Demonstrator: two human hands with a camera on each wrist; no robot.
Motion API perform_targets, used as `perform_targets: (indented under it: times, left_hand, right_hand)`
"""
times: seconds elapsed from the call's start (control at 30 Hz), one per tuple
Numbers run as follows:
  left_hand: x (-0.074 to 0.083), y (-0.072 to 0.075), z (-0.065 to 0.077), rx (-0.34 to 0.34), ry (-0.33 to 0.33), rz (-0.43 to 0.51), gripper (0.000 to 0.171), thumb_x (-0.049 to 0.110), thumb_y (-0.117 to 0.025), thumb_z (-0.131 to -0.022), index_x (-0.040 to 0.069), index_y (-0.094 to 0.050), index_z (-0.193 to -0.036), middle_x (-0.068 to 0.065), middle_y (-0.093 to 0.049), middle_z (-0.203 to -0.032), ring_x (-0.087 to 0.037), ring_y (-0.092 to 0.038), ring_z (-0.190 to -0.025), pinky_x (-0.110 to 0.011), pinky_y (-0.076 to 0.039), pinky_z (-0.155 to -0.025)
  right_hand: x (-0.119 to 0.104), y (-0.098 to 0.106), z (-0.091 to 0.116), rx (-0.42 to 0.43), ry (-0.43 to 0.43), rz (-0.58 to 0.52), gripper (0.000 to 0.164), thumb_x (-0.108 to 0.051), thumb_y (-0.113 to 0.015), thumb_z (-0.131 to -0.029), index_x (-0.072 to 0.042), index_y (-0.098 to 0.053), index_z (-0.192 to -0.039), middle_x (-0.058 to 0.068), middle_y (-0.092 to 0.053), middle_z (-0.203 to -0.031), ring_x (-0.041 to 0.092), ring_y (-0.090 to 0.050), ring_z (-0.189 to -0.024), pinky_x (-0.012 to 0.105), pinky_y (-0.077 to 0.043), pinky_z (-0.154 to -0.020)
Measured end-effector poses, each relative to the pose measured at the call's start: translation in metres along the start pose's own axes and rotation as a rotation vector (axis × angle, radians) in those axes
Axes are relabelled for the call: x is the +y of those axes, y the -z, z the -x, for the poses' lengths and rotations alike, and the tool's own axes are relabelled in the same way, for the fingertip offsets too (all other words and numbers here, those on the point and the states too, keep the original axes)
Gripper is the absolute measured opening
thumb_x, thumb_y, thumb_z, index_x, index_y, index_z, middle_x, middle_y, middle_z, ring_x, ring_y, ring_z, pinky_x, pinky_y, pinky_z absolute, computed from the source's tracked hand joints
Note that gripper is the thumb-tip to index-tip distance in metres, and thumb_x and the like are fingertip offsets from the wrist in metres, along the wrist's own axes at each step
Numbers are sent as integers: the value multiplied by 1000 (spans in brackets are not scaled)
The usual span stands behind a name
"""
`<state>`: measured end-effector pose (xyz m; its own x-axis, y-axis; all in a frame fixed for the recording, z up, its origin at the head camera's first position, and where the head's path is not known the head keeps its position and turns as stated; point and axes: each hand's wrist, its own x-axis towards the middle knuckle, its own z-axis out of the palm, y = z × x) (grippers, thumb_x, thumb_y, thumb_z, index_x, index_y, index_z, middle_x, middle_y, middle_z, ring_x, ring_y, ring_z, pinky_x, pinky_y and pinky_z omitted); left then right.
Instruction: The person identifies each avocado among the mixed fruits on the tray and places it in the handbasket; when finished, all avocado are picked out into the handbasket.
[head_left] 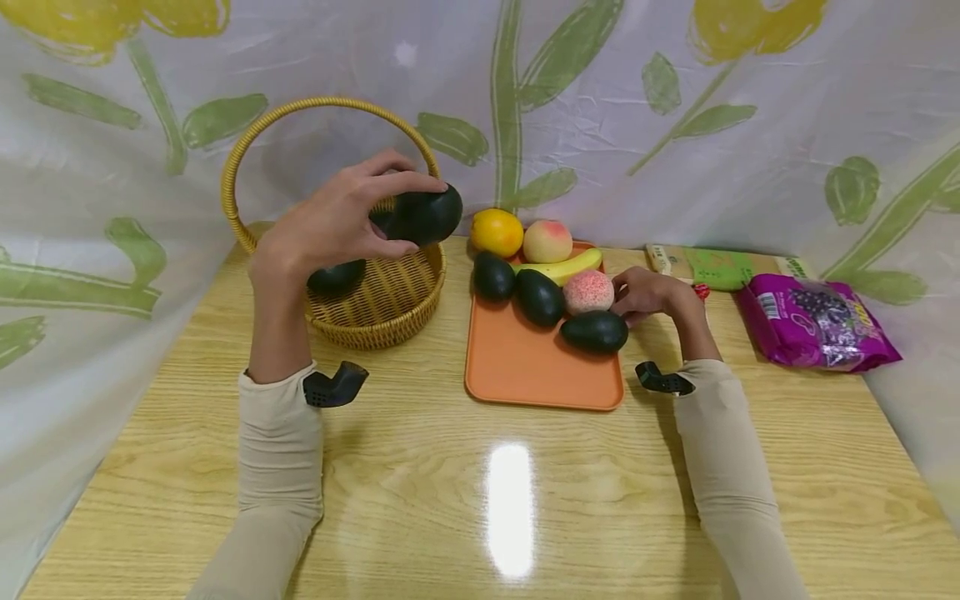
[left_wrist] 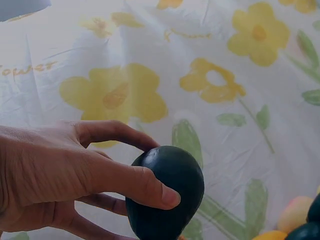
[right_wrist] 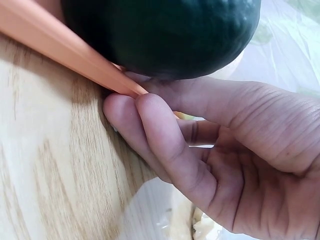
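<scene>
Worktop [head_left: 405,500]: basket [head_left: 375,335] at left, avocado [head_left: 335,281] inside; second avocado [head_left: 433,215] above basket, in left hand [head_left: 330,221]; tray [head_left: 540,367] right of basket; on tray, three avocados [head_left: 540,297], peach [head_left: 588,292] behind the rightmost, banana [head_left: 562,268] behind that peach; lemon [head_left: 497,233] and another peach [head_left: 548,242] rearmost, lemon leftward; right hand [head_left: 652,293] at tray's right rim; farther right, flat packet [head_left: 727,267], bag [head_left: 817,323] to its right; curtain [head_left: 337,58] behind all.

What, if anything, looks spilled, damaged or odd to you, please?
Nothing stands out: no spill or damage shows; the left hand holds an avocado near the basket, the right hand pinches the orange tray.
</scene>
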<state>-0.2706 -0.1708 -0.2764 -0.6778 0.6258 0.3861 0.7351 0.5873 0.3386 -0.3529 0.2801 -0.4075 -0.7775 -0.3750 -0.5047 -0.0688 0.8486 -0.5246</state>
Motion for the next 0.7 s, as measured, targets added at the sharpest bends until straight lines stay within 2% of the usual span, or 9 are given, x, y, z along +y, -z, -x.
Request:
perform_targets:
  times: [0.1,0.3,0.4,0.7]
  left_hand:
    - [-4,0,0,-22,50,-6,66,10,-87,-84,16,-61,-145,-19,-55,-136,-38,-60,-118,-57,-54,-100]
    - [-17,-3,-2,-92,154,-2,68,12,-86,-87,20,-59,-148,-17,-55,-139,-40,-57,-123,-59,-50,-105]
    - [-26,-7,-4,-122,182,-2,68,13,-86,-87,21,-58,-149,-17,-55,-138,-40,-56,-125,-59,-49,-107]
    - [-52,-23,-9,-234,224,-18,68,9,-85,-87,16,-58,-149,-21,-52,-142,-41,-54,-128,-60,-47,-111]
  right_hand:
    - [-6,0,4,-6,3,8,41,-13,-71,-91,10,-62,-124,20,-65,-116,10,-62,-81,23,-57,-70]
    - [-10,2,8,-9,-7,-3,40,-11,-69,-91,11,-61,-124,20,-64,-113,10,-62,-79,24,-57,-70]
    - [-1,2,3,-6,-4,-17,42,-13,-71,-91,10,-61,-125,19,-66,-115,9,-63,-79,23,-57,-69]
    - [-2,1,5,-26,-1,-47,42,-12,-70,-92,10,-60,-127,21,-66,-118,9,-65,-81,23,-60,-71]
